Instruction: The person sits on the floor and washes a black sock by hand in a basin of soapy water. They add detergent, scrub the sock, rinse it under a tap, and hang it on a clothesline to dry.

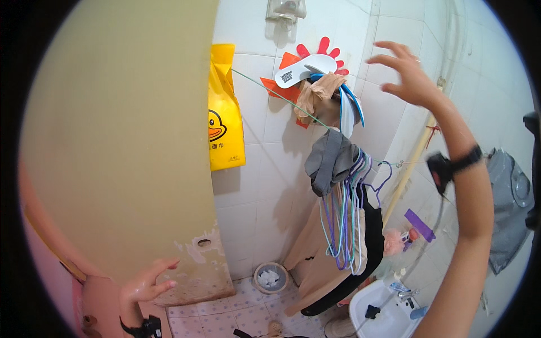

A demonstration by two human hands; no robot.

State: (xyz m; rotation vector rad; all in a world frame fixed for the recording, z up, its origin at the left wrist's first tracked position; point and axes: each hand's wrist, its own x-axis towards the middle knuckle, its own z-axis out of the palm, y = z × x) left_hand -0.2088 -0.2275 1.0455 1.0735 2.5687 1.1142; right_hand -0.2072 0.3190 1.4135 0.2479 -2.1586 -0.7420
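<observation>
My right hand [408, 78] is raised at the upper right, fingers spread and holding nothing, in front of the tiled wall. Lower left, my left hand [148, 281] has its thumb and fingers apart before the worn lower part of a beige door [127, 148]. A green cord [274, 94] crosses the middle of the view. From it hang several purple, teal and white clothes hangers [346, 228], a crumpled grey cloth [331, 160] and a beige and black garment [372, 241]. Behind the cord, a white insole [306, 69] rests among blue-edged insoles [348, 105] and tan fabric [323, 91].
A yellow package [226, 126] with a duck picture hangs beside the door. A waste bin [272, 291] with white paper stands on the tiled floor. At lower right is a white washbasin [359, 304]; a grey bag [509, 207] hangs on the right wall near a yellowish pipe [412, 173].
</observation>
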